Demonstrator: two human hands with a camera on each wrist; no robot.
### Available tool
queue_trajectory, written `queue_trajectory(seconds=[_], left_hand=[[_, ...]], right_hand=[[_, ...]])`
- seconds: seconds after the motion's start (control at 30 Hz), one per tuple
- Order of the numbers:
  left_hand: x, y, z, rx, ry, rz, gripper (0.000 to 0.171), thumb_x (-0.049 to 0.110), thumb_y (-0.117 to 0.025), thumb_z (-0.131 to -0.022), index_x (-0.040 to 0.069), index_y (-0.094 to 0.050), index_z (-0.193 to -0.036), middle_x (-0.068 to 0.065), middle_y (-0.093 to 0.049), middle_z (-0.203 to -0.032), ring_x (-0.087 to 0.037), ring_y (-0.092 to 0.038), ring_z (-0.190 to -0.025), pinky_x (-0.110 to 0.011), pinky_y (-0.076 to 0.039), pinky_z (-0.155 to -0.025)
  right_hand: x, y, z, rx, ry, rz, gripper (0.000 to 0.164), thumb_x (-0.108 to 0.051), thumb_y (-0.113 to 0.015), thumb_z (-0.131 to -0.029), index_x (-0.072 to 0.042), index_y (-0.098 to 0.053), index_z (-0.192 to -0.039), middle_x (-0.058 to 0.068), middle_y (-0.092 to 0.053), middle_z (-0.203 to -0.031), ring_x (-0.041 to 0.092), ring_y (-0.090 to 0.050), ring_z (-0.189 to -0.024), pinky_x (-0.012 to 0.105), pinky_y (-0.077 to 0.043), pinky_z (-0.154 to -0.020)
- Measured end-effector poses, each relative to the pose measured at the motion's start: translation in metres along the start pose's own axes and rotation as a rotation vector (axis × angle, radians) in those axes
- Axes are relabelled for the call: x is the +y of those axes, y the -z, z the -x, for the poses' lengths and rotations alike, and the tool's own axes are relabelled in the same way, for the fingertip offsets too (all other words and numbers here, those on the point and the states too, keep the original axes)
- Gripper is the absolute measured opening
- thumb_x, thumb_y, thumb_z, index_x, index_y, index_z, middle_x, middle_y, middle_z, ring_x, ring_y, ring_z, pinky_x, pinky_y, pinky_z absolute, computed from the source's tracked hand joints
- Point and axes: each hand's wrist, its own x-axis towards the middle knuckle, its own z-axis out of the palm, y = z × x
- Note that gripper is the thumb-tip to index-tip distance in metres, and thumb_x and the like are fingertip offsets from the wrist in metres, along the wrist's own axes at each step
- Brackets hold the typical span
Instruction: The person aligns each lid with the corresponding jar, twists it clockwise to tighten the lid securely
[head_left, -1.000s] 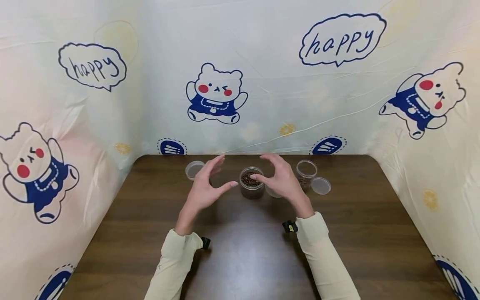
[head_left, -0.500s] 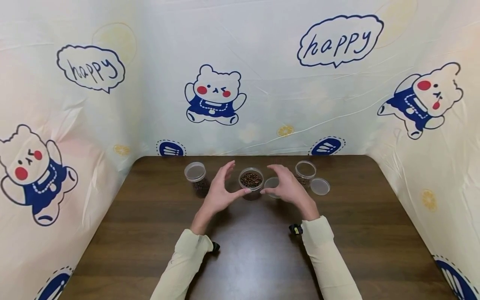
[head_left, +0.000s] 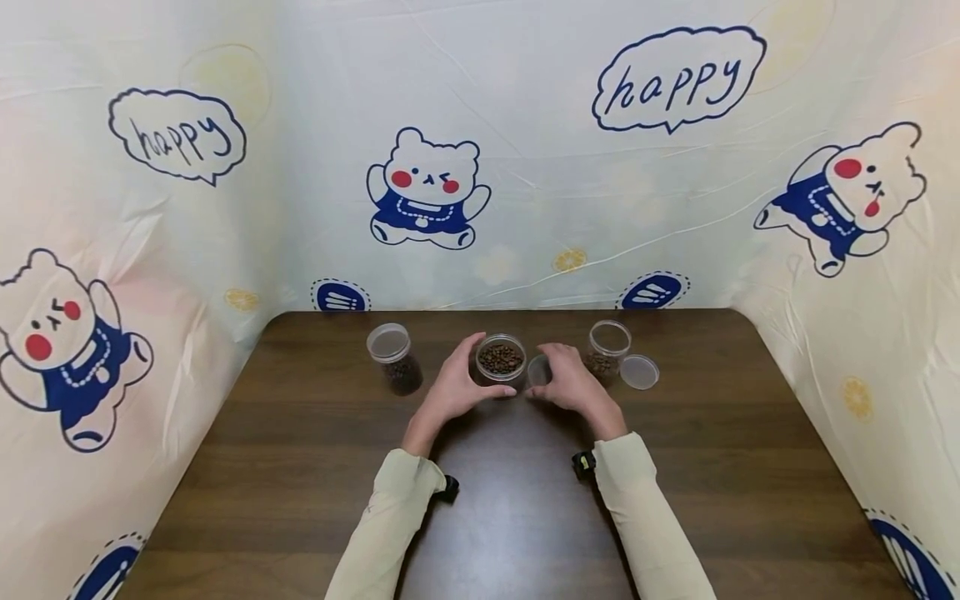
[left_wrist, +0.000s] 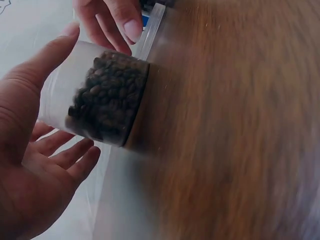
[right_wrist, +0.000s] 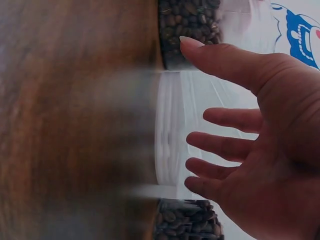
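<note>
In the head view, an open clear plastic jar (head_left: 501,360) of coffee beans stands mid-table toward the back. My left hand (head_left: 454,385) curls round its left side, thumb across the front and fingers behind. The left wrist view shows that thumb (left_wrist: 55,52) against the jar (left_wrist: 107,100), partly covering it. My right hand (head_left: 568,379) is spread just right of the jar, over a clear round lid (head_left: 538,372) lying flat. In the right wrist view its fingers are apart beside the lid (right_wrist: 169,130), and nothing is held.
On the left stands a lidded jar (head_left: 395,360) of dark beans. Behind the right hand is another jar (head_left: 607,346) with some beans, and a loose lid (head_left: 639,372) lies beside it. The wooden table (head_left: 750,467) meets a patterned cloth (head_left: 525,250) at the back.
The left hand has moved right, away from the lidded jar, and come round the middle jar. The right hand has lowered beside the flat lid. The jars stay in place.
</note>
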Motion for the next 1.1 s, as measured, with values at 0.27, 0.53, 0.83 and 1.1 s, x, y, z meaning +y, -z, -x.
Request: queue_trajectory(seconds=[0.27,0.53,0.83,1.1], left_hand=[[-0.005,-0.008,-0.003,0.001,0.0,0.015,0.108,0.045,-0.098,-0.071,0.018,-0.039,-0.158,-0.006,-0.057,-0.15,-0.027,-0.056,-0.139,-0.053,-0.046,-0.115],[-0.007,-0.008,-0.003,-0.004,0.039,0.068,0.105,0.045,-0.098,-0.071,0.022,-0.041,-0.156,-0.005,-0.058,-0.148,-0.027,-0.056,-0.139,-0.052,-0.045,-0.116],[-0.008,-0.007,-0.003,-0.033,0.041,0.151,0.1,0.036,-0.098,-0.074,0.022,-0.043,-0.156,-0.003,-0.059,-0.149,-0.026,-0.057,-0.14,-0.051,-0.047,-0.116],[-0.011,-0.007,-0.005,-0.044,0.029,0.176,0.099,0.037,-0.098,-0.073,0.026,-0.045,-0.156,-0.001,-0.059,-0.149,-0.026,-0.058,-0.139,-0.051,-0.048,-0.115]], right_hand=[[0.0,-0.005,-0.003,-0.012,-0.033,0.038,0.081,-0.031,-0.085,-0.089,0.001,-0.048,-0.153,0.027,-0.047,-0.157,0.048,-0.036,-0.151,0.06,-0.035,-0.123],[0.001,-0.009,-0.006,-0.029,-0.051,0.064,0.077,-0.03,-0.083,-0.091,0.0,-0.048,-0.153,0.027,-0.045,-0.158,0.049,-0.037,-0.15,0.06,-0.037,-0.121],[0.0,-0.011,-0.008,-0.03,-0.056,0.074,0.071,-0.025,-0.079,-0.094,0.0,-0.048,-0.153,0.027,-0.045,-0.158,0.051,-0.036,-0.15,0.061,-0.038,-0.12],[0.0,-0.013,-0.008,-0.026,-0.075,0.079,0.072,-0.028,-0.079,-0.095,0.0,-0.048,-0.153,0.026,-0.045,-0.159,0.049,-0.037,-0.149,0.06,-0.04,-0.119]])
